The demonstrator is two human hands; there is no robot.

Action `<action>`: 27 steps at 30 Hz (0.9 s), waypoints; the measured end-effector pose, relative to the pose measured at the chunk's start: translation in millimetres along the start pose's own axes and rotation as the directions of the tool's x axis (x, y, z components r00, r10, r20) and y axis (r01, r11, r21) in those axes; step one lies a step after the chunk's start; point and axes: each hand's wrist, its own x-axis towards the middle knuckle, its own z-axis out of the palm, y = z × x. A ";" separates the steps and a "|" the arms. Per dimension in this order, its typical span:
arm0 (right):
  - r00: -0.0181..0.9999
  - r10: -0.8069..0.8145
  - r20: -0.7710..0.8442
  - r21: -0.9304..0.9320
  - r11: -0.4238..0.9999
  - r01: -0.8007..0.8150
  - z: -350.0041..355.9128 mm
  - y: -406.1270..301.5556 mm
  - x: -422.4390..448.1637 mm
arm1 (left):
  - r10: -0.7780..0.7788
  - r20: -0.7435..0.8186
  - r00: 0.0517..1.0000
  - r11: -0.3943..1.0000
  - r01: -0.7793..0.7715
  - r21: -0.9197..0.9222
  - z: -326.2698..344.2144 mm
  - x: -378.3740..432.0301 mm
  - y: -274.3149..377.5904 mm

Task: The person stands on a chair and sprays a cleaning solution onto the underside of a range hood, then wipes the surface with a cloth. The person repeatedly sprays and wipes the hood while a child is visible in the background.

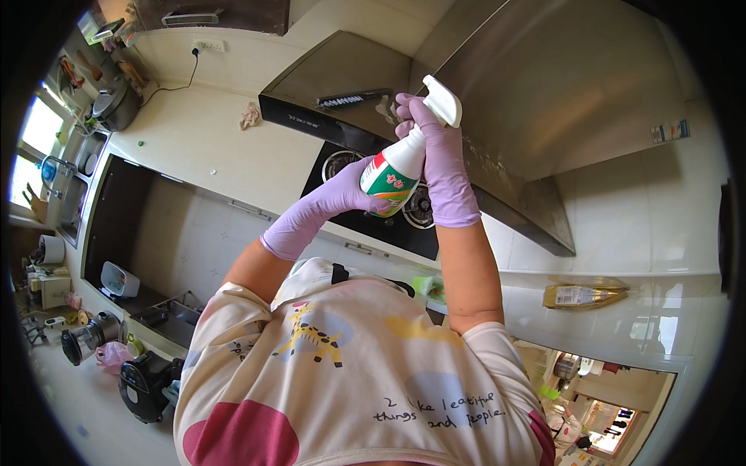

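A spray bottle with a green, white and red label and a white trigger head is held up, tilted, in front of the range hood. My left hand, in a lilac glove, grips the lower body of the bottle. My right hand, gloved alike, is wrapped around the neck just below the trigger head, with its fingers curled on the far side. Behind and below the bottle lies a black glass gas hob, whose burners are partly hidden by my hands.
The steel range hood reaches over the hob, with a dark slotted strip on it. A crumpled cloth lies on the pale counter. Far left are a cooker and a sink. A gold packet is at right.
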 end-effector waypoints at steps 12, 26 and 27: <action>0.999 -0.026 0.035 -0.034 0.999 0.027 -3.6 4.5 15.8 | 0.030 -0.036 0.999 0.999 -0.029 0.023 -3.4 6.6 1.5; 0.971 -0.124 0.203 -0.113 0.982 0.149 -25.4 -10.9 0.8 | 0.071 -0.080 0.994 0.985 -0.058 0.160 13.3 1.8 14.5; 0.971 -0.130 0.199 -0.117 0.981 0.155 -26.4 -11.0 -0.5 | 0.073 -0.081 0.994 0.985 -0.059 0.163 14.8 2.6 13.7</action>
